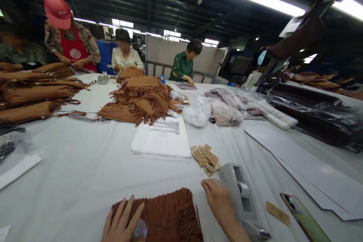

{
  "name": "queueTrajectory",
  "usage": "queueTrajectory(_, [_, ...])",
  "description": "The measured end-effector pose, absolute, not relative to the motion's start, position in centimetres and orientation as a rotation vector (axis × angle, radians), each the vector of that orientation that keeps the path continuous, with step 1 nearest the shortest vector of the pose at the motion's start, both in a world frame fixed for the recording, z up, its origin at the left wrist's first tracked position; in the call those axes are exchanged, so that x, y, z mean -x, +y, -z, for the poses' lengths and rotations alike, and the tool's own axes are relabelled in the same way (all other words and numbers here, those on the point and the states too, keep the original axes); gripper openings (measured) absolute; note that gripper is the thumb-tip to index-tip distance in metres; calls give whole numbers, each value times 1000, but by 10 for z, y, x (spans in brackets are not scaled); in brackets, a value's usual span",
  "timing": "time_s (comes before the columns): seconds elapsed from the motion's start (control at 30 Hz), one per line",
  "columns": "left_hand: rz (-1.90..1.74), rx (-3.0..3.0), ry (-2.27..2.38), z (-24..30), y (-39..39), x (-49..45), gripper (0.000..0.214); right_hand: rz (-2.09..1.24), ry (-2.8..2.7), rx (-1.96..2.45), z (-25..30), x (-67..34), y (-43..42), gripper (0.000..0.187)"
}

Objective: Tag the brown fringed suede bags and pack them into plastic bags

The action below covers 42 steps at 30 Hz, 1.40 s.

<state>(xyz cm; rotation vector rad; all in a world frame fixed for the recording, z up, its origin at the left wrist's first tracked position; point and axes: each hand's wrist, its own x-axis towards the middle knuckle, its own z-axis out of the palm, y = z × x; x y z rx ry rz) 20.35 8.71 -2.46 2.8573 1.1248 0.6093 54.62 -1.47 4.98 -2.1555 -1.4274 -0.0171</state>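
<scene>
A brown suede bag with fringe lies at the table's front edge. My left hand rests flat on its left side, fingers spread, with a bit of clear plastic by the palm. To the right of the bag, my right hand is held with thumb and fingers pressed together; what they hold, if anything, I cannot make out. Right beside it stands a grey device resembling a tape dispenser, partly behind my wrist. Just beyond my right fingertips lies a small pile of brown card tags with white strings.
A stack of white printed plastic bags lies mid-table, before a heap of fringed bags. More brown bags lie left. A phone, a loose tag and white sheets are right. Several people work across the table.
</scene>
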Motion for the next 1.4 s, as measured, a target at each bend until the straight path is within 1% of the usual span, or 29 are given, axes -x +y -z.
queueTrajectory(0.07, [-690, -2803, 1086, 7, 111, -203, 61, -175, -1363, 2071, -66, -540, 26, 29])
queueTrajectory(0.13, [-742, -2758, 1031, -12, 141, -209, 56, -288, -1349, 2046, -72, -537, 73, 27])
queueTrajectory(0.27, [-751, -2672, 957, -37, 206, -241, 46, -419, -1400, 2064, -56, -541, 162, 26])
queueTrajectory(0.37, [-658, -2655, 945, -41, 252, -280, 45, -488, -1423, 2130, -37, -549, 208, 23])
queueTrajectory(0.43, [-466, -2691, 951, -42, 277, -309, 48, -497, -1445, 2180, -27, -553, 225, 18])
queueTrajectory(0.53, [-180, -2703, 1011, -40, 304, -343, 60, -476, -1492, 2236, -17, -558, 235, 20])
queueTrajectory(0.63, [-80, -2669, 1062, -34, 315, -364, 72, -456, -1537, 2254, -12, -560, 239, 11])
queueTrajectory(0.67, [-58, -2661, 1079, -32, 317, -368, 75, -442, -1548, 2255, -10, -561, 240, 12])
queueTrajectory(0.73, [-29, -2649, 1115, -29, 320, -375, 78, -395, -1558, 2257, -8, -563, 243, 20])
queueTrajectory(0.8, [-15, -2639, 1152, -29, 323, -381, 74, -341, -1560, 2263, -6, -565, 248, 28])
queueTrajectory(0.97, [21, -2609, 1215, -38, 337, -394, 34, -226, -1586, 2256, 2, -573, 260, 39])
queueTrajectory(1.0, [31, -2603, 1214, -41, 340, -395, 32, -205, -1599, 2247, 2, -574, 262, 41])
queueTrajectory(1.1, [69, -2577, 1193, -46, 347, -396, 34, -142, -1652, 2197, 0, -574, 260, 47])
queueTrajectory(1.17, [98, -2556, 1182, -49, 350, -396, 35, -93, -1721, 2122, -7, -571, 254, 42])
queueTrajectory(1.33, [151, -2527, 1160, -52, 351, -395, 36, -21, -1910, 1949, -25, -557, 236, 16])
queueTrajectory(1.4, [168, -2527, 1127, -53, 352, -393, 33, -50, -1913, 1959, -29, -554, 234, 20])
